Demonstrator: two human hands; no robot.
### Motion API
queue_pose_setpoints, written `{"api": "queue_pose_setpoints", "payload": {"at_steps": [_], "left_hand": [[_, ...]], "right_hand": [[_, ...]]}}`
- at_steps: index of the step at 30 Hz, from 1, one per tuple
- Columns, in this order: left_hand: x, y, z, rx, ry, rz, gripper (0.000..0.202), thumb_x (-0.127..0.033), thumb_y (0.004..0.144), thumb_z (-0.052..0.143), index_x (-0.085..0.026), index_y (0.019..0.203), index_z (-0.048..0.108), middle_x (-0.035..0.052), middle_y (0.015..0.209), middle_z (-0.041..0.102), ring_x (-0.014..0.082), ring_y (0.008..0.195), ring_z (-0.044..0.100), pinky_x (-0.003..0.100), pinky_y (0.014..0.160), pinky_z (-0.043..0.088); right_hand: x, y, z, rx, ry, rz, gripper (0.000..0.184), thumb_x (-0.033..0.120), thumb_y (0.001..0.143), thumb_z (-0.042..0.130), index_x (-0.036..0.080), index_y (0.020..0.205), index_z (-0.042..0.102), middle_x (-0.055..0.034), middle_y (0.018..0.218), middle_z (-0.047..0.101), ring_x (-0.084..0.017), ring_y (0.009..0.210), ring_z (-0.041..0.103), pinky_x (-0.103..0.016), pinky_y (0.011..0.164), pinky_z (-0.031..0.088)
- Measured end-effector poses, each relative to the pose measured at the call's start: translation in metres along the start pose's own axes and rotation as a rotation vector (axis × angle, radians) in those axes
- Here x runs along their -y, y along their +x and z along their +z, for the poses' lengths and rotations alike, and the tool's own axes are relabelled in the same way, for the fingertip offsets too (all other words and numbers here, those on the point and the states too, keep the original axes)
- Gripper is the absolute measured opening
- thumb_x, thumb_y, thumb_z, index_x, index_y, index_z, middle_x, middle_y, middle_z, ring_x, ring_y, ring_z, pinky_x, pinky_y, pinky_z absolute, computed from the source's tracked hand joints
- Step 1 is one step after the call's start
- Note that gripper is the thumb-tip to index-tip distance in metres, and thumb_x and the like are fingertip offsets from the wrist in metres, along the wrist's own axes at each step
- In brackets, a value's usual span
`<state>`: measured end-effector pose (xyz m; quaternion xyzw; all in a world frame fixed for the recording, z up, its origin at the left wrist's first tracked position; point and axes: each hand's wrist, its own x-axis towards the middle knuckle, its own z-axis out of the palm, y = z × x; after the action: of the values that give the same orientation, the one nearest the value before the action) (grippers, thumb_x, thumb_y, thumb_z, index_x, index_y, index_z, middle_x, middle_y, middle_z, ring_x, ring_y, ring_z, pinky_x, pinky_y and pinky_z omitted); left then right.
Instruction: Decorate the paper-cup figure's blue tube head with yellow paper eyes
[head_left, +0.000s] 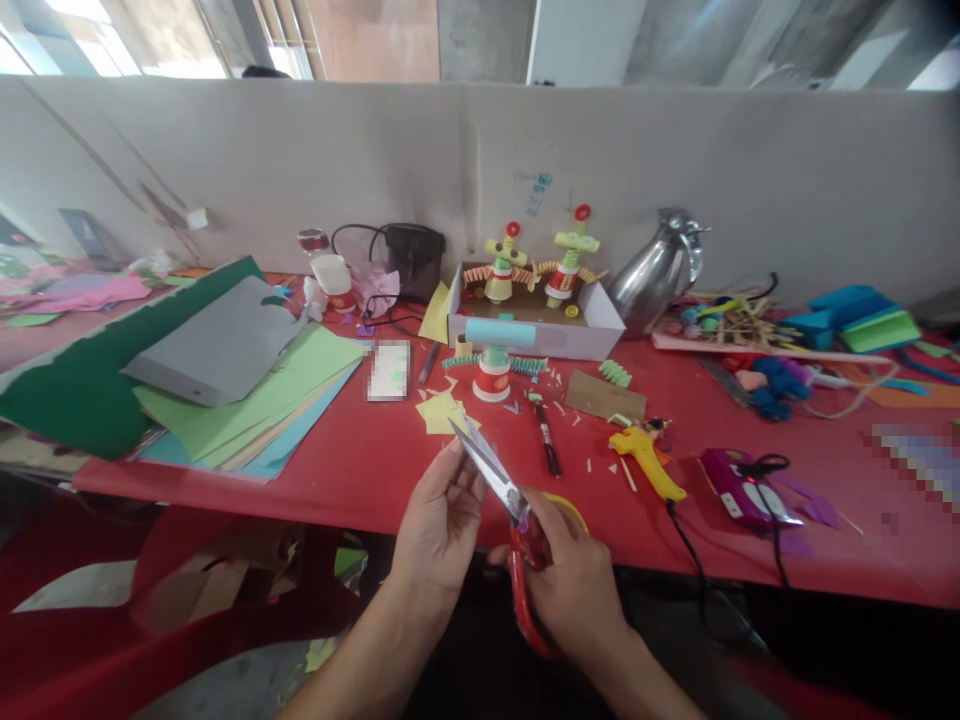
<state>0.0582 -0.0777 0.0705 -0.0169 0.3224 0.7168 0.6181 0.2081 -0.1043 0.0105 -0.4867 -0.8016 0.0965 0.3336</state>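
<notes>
My right hand (574,575) grips the red handles of a pair of scissors (499,480), whose blades point up and left and look nearly closed. My left hand (442,520) is beside the blades with fingers pinched near the blade edge; whatever it holds is too small to make out. A yellow paper scrap (439,412) lies on the red table (360,470) just beyond the blade tips. Behind it stands a paper-cup figure (493,365) with a teal roll on top and green folded arms.
A white box (536,325) holds two more cup figures. A black marker (547,440), a yellow glue gun (646,460) with its cord, a purple device (739,485), a steel jug (660,265), a black bag (412,255) and stacked coloured sheets (247,400) are on the table.
</notes>
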Motion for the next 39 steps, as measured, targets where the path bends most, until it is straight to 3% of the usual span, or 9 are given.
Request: {"api": "queue_pose_setpoints", "payload": {"at_steps": [9,16,25,29,39], "left_hand": [[-0.002,-0.001,-0.007,0.053,0.058,0.052,0.005,-0.014,0.083,0.072,-0.012,0.087,0.074,0.0070,0.095,0.077,0.0137,0.089,0.072,0.022,0.083,0.060],[-0.003,0.002,-0.019,0.127,0.135,0.100,0.011,-0.019,0.075,0.080,-0.013,0.081,0.073,0.0033,0.086,0.075,0.0122,0.085,0.072,0.019,0.077,0.058],[-0.007,0.003,-0.025,0.179,0.242,0.097,0.015,-0.023,0.071,0.083,-0.014,0.077,0.073,0.0030,0.082,0.075,0.0121,0.079,0.071,0.022,0.077,0.057],[-0.010,0.002,-0.025,0.187,0.276,0.093,0.015,-0.022,0.071,0.083,-0.013,0.075,0.072,0.0033,0.080,0.075,0.0131,0.078,0.070,0.024,0.076,0.058],[-0.019,0.002,-0.025,0.215,0.388,0.075,0.017,-0.024,0.068,0.085,-0.014,0.074,0.073,0.0043,0.079,0.073,0.0146,0.077,0.070,0.027,0.077,0.060]], "right_hand": [[-0.005,-0.004,-0.001,0.050,0.099,0.016,0.052,0.033,0.088,0.068,0.022,0.135,0.050,-0.0089,0.105,0.071,-0.028,0.091,0.071,-0.038,0.072,0.059],[-0.006,-0.001,-0.019,0.081,0.075,-0.033,0.051,0.033,0.085,0.071,0.021,0.132,0.054,-0.0101,0.108,0.073,-0.027,0.092,0.072,-0.036,0.074,0.060],[-0.012,-0.003,-0.031,0.109,0.015,-0.066,0.046,0.023,0.086,0.062,0.020,0.131,0.054,-0.0107,0.105,0.074,-0.028,0.095,0.072,-0.036,0.073,0.061],[-0.017,-0.005,-0.036,0.179,0.039,-0.048,0.048,0.018,0.085,0.060,0.020,0.132,0.053,-0.0097,0.103,0.074,-0.029,0.099,0.072,-0.035,0.072,0.061],[-0.019,-0.001,-0.056,0.287,0.111,-0.056,0.040,0.023,0.091,0.054,0.019,0.131,0.055,-0.0117,0.110,0.074,-0.027,0.106,0.072,-0.030,0.070,0.061]]}}
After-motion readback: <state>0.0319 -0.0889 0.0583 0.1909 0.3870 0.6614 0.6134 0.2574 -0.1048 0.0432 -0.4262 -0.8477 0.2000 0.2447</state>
